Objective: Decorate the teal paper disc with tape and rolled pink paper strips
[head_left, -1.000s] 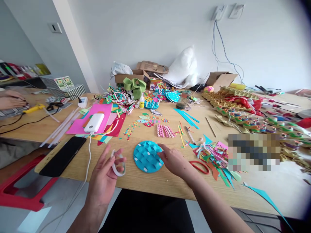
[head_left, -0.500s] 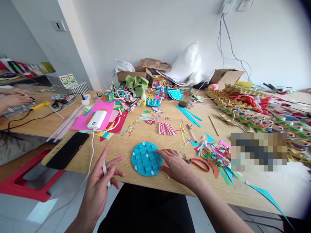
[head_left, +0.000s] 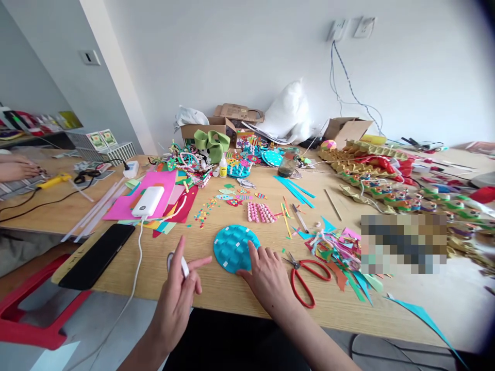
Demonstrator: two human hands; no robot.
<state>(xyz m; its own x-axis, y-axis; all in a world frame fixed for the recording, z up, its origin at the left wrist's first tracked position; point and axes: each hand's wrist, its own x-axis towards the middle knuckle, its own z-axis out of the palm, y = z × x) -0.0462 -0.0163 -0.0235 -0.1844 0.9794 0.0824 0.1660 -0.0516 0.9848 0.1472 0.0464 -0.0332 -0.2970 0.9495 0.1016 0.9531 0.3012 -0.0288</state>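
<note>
A round blue disc [head_left: 222, 252] with a woven-looking raised surface and several small white squares lies flat on the table before me. My right hand [head_left: 266, 273] rests at its right side, index fingertip on top close to a white square and thumb at the lower edge; its fingers are stretched out. Left of the disc, my left hand [head_left: 180, 288] is raised with fingers spread. A narrow white loop, apparently a roll of tape [head_left: 184, 265], is held among those fingers. Red-handled scissors [head_left: 305, 273] lie open just right of my right hand.
Paper scraps [head_left: 336, 247] are heaped at the right. Behind the disc lie pink-and-white beads [head_left: 261, 212] and paper fish [head_left: 234, 202]. On the left are a phone [head_left: 96, 255] and a white power bank [head_left: 148, 201] with a cable. Another person's hands [head_left: 19, 169] are at far left.
The view has shifted. My right hand has moved further over the disc, its index finger now on top rather than at the rim. My left hand has come closer to the disc.
</note>
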